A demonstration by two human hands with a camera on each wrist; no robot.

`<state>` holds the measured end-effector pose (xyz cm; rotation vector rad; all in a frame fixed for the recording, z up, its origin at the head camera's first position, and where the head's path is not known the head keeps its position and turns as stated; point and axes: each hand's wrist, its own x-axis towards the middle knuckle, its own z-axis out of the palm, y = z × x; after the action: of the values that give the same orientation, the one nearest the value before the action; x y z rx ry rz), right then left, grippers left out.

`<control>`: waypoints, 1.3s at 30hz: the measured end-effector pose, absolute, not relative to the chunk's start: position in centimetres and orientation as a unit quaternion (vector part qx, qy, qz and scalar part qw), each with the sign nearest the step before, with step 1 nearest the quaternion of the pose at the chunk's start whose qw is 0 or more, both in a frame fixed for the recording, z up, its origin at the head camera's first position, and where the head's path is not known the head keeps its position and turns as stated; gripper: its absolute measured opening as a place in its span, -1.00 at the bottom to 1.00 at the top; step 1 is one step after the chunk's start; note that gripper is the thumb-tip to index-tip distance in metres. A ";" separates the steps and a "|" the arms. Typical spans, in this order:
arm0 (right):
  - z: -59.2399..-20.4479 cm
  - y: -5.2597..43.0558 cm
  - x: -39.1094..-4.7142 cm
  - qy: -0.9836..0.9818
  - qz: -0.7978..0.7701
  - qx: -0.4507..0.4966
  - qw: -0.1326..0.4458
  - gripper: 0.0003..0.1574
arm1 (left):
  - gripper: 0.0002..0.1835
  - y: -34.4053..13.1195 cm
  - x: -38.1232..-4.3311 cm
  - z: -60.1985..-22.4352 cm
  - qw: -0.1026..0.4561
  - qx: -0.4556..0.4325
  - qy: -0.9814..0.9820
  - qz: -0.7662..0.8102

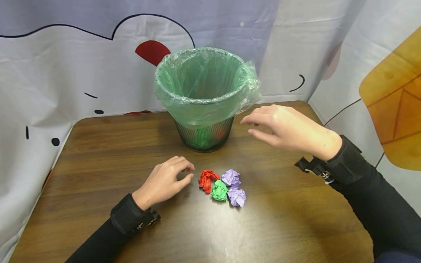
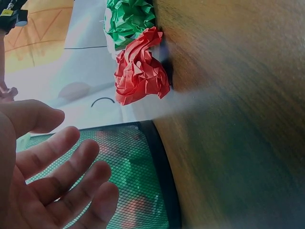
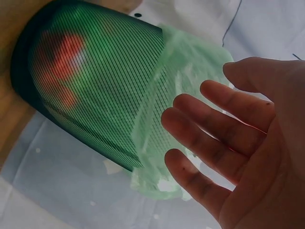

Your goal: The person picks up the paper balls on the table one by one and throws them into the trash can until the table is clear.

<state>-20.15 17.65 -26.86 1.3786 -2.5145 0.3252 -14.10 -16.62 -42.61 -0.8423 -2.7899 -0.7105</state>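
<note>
Several crumpled paper balls lie close together on the table: a red ball (image 1: 208, 181), a green ball (image 1: 219, 190) and two lilac balls (image 1: 231, 178). Just left of the red one, my left hand (image 1: 167, 179) hovers low with relaxed, slightly bent fingers and holds nothing. My right hand (image 1: 279, 126) is raised beside the bin's right side, its fingers loosely extended and the palm bare in the right wrist view. Behind the balls stands a black mesh wastebasket (image 1: 205, 137) with a green plastic liner (image 1: 197, 109) folded over its rim. Red and green shapes show through the mesh (image 3: 90, 67).
The brown wooden table (image 1: 112, 157) has rounded far corners. A printed cloth (image 1: 82, 73) hangs behind it and along the right side, close behind the wastebasket. Loose liner plastic (image 1: 251, 86) sticks out at the bin's right rim, near my right hand.
</note>
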 end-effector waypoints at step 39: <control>-34.9 17.5 -18.3 -0.874 0.129 0.469 0.015 -0.63 | -0.78 -16.2 -14.5 -43.0 0.062 -0.284 -0.929 -0.230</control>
<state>-18.30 17.49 -34.88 1.4594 -2.7188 0.4012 -14.46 -16.17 -43.04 -0.8597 -2.8086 -0.6954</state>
